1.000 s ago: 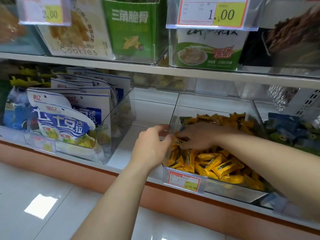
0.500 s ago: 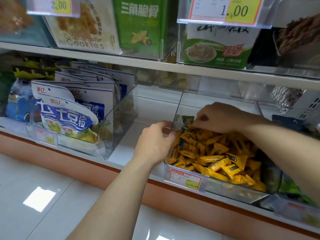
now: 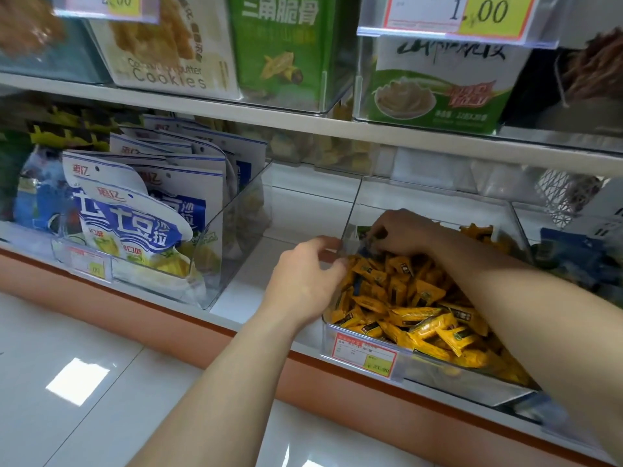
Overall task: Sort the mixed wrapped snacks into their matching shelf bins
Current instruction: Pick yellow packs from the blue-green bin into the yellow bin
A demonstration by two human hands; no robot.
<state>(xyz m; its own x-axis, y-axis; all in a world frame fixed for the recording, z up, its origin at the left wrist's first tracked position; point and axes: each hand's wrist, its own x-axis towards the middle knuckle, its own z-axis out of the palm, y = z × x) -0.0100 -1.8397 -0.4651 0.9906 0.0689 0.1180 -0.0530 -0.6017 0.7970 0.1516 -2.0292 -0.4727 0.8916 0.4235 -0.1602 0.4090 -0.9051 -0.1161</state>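
Note:
A clear bin (image 3: 438,377) on the lower shelf holds a heap of yellow wrapped snacks (image 3: 421,308). My right hand (image 3: 401,232) reaches into the bin's back left corner, fingers curled down around a small dark blue wrapped snack (image 3: 366,247) lying among the yellow ones. A green wrapper edge (image 3: 362,230) shows just behind the fingers. My left hand (image 3: 303,278) is at the bin's left wall, with thumb and fingers pinching the wall's top edge. What lies under my right palm is hidden.
To the right stands another bin of blue wrapped snacks (image 3: 580,257). A clear bin of blue-and-white pouches (image 3: 135,214) stands at the left, with a bare stretch of white shelf (image 3: 256,264) between. The upper shelf (image 3: 303,123) carries boxed snacks and price tags.
My right hand has moved from the front of the yellow heap to the bin's back left corner and curled down there. My left hand has stayed at the bin wall.

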